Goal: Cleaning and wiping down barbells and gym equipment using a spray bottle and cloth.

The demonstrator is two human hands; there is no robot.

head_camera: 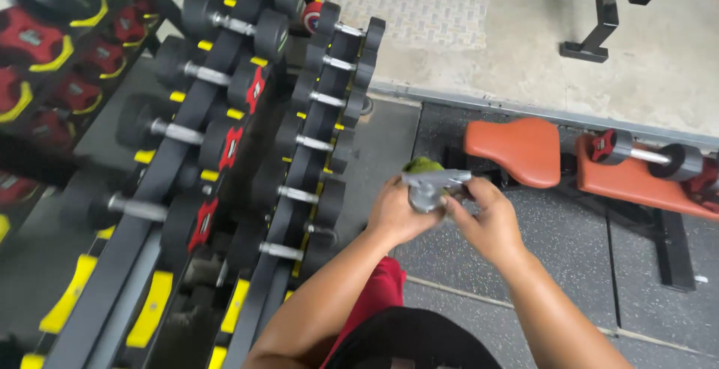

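Note:
Both hands meet in the middle of the view over the dark rubber floor. My left hand [395,214] grips a small grey metal piece [433,187], shaped like a short handle or clamp, with a green cloth [423,165] bunched against its top. On the piece's right end rest the fingers of my right hand [488,218]. The hands hover just right of a sloped dumbbell rack [247,189].
The rack on the left holds several black dumbbells with chrome handles, red end marks and yellow tags. A bench with orange pads [524,150] stands to the right, with a dumbbell [648,157] lying on it. Pale concrete floor [524,32] lies beyond a metal strip.

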